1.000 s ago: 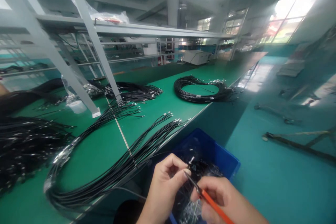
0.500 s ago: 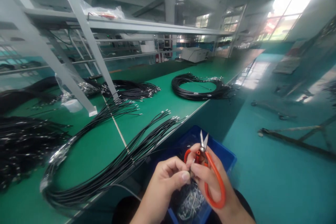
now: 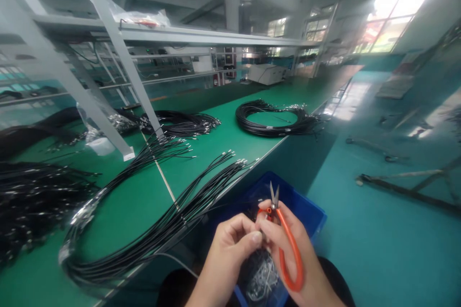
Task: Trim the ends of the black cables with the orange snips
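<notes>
My left hand is closed in a pinch on what looks like a cable end, mostly hidden by the fingers. My right hand holds orange-handled scissors, their short blades pointing up and slightly apart. Its thumb and forefinger meet the left fingertips at the same small piece. Below both hands is a blue bin with clear and white plastic scraps inside. To the left, a curved bundle of black cables with silvery tips lies along the edge of the green table.
A coiled cable bundle lies farther along the table, another bundle behind the shelf post. A dark heap of cables is at far left. A white box stands at the back; a wheeled metal frame is on the right floor.
The scissors' blades were at the left fingertips; they have since turned upward in my right hand. My right thumb and forefinger have come to the left fingertips and shifted slightly left.
</notes>
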### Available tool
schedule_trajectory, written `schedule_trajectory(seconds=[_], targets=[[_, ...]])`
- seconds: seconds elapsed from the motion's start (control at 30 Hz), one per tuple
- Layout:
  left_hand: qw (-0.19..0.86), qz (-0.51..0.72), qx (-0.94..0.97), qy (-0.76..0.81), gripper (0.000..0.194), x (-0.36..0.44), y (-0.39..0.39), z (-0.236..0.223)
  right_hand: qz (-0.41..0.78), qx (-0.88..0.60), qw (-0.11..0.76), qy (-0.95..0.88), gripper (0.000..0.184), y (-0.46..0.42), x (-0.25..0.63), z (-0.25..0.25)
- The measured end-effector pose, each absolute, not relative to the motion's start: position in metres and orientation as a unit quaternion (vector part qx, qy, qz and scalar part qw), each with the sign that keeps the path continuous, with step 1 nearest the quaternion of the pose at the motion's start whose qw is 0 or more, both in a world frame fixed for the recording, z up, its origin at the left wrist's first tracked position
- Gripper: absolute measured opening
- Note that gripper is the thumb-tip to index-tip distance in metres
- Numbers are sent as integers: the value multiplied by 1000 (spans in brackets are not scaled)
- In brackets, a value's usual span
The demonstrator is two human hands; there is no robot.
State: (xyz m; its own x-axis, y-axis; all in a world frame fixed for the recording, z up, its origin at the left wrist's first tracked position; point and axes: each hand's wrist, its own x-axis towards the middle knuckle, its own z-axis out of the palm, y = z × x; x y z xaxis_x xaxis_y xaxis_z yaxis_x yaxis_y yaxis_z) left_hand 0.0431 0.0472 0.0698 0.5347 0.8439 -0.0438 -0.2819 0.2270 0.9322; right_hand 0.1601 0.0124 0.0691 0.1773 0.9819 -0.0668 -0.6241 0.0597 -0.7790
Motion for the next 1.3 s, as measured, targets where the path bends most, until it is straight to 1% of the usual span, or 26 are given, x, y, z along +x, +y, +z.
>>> schedule_trajectory(seconds=[0.1,0.2,0.27,0.4,0.47,0.6,0.7,0.97,1.17,1.3], targets=[[722,394,483,300,17,43,47,70,585,-354,687,-248,29,9,156,74],[732,385,473,304,18,42,47,72,604,-323,685,-249,29,7,157,73],[755,371,450,301,17,41,48,72,605,-323,682,-254,30,6,161,69],[808,348,385,280,14,38,52,72,580,-374,668,-280,33,4,175,64],[819,345,372,269,13,36,53,73,625,-354,626,-302,34,1,183,67],[825,344,367,257,15,35,55,73,755,-324,486,-300,34,-8,193,75],[821,345,374,259,15,35,55,74,787,-334,443,-270,34,-13,195,72],[812,350,381,269,14,33,55,74,788,-343,447,-248,27,-18,197,63],[806,349,397,268,12,33,56,73,815,-278,437,-259,35,-8,199,51],[807,347,396,268,12,32,57,72,807,-242,441,-310,32,-2,202,46]])
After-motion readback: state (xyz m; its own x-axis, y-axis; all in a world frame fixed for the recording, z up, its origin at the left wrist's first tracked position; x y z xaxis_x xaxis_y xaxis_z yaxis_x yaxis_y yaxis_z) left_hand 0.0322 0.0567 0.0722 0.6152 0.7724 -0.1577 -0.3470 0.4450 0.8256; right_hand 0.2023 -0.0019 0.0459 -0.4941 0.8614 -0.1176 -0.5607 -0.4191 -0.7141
